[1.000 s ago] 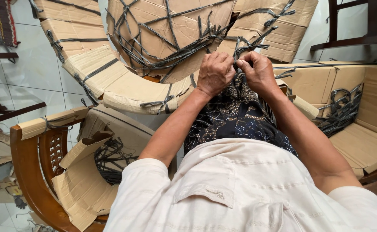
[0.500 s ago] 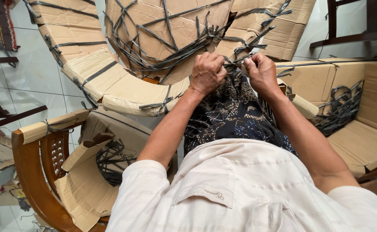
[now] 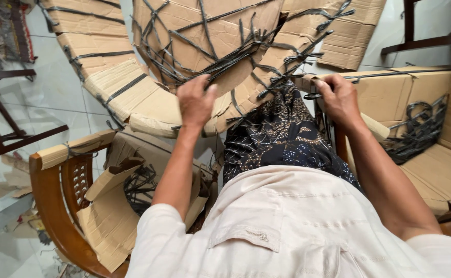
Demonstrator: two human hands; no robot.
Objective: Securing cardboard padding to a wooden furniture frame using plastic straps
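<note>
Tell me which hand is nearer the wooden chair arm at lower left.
Left. The left hand is up on the strapped cardboard bundle, above and right of the wooden chair arm. The right hand grips straps farther right, beyond the patterned cloth.

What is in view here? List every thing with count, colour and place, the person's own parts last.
cardboard-wrapped piece: one, brown, top centre, criss-crossed with strapping
dark strapping: many strands, grey-black, bunched between the hands
curved cardboard-wrapped piece: one, brown, upper left
wooden armchair: one, reddish brown, lower left, part-wrapped in loose cardboard
cardboard-wrapped seat: one, brown, right
dark wooden frames: two seen, far left and top right
tiled floor: pale, left
patterned cloth: one, black and white, over the lap
shirt: one, cream, bottom
left hand: on the strapping at the cardboard edge
right hand: closed on strapping, right of centre
</note>
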